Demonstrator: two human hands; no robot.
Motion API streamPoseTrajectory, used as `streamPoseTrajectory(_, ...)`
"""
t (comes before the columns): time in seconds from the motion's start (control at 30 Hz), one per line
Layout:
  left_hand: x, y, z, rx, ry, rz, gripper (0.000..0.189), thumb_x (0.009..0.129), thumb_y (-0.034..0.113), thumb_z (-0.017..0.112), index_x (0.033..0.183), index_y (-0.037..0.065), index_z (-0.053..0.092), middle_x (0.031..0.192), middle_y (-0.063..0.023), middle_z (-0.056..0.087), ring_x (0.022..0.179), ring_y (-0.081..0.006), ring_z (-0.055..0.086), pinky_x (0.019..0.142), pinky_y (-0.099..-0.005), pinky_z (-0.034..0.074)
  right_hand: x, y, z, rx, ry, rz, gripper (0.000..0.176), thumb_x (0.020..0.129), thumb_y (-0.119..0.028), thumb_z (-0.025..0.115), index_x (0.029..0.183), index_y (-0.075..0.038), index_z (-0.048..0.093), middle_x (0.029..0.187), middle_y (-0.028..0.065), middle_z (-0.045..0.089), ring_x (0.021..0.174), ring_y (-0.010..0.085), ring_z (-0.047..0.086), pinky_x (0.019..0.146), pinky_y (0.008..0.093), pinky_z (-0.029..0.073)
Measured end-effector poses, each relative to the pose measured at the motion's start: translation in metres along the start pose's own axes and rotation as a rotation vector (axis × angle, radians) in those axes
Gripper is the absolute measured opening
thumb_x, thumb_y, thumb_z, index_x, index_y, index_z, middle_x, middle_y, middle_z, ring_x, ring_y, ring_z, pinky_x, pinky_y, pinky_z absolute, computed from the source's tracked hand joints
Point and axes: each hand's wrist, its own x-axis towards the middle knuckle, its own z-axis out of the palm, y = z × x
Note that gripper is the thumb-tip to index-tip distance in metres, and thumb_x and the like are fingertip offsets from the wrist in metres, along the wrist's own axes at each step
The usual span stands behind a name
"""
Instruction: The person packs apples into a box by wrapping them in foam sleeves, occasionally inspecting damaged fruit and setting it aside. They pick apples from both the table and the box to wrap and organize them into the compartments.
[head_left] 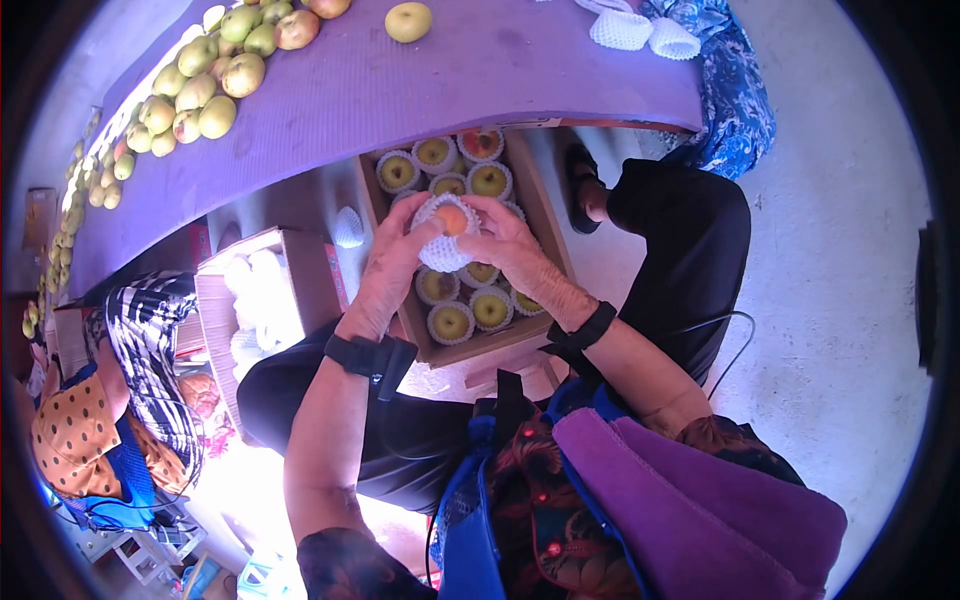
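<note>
Between my two hands is an apple in a white foam net sleeve, with part of its orange-red skin showing through the sleeve's opening. My left hand grips it from the left, and my right hand closes on it from the right. Directly beneath is a cardboard box holding several yellow-green apples, each seated in its own white foam sleeve. My hands and the held apple hide the middle of the box.
A purple-covered table curves beyond the box, with many loose apples piled at left. Foam sleeves lie at its right end. An open carton of white foam sleeves stands left. Another person's patterned clothing shows at far left.
</note>
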Motion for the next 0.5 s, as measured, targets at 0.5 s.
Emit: streamPoseTrajectory(0.5,-0.009,0.023,-0.003,0.190,-0.175,-0.021,0.061,0.079,0.007,0.065,0.134,-0.002,0.042,0.124,-0.0103,0.054,0.113,-0.0195,0.053,0.099,-0.0318,0.041,-0.009,0.000,0.002,0.121,0.072,0.047,0.052,0.087,-0.017,0.064,0.133,-0.005,0.040,0.118,0.0085,0.056,0.106,0.0173,0.058,0.086,0.0323,0.050)
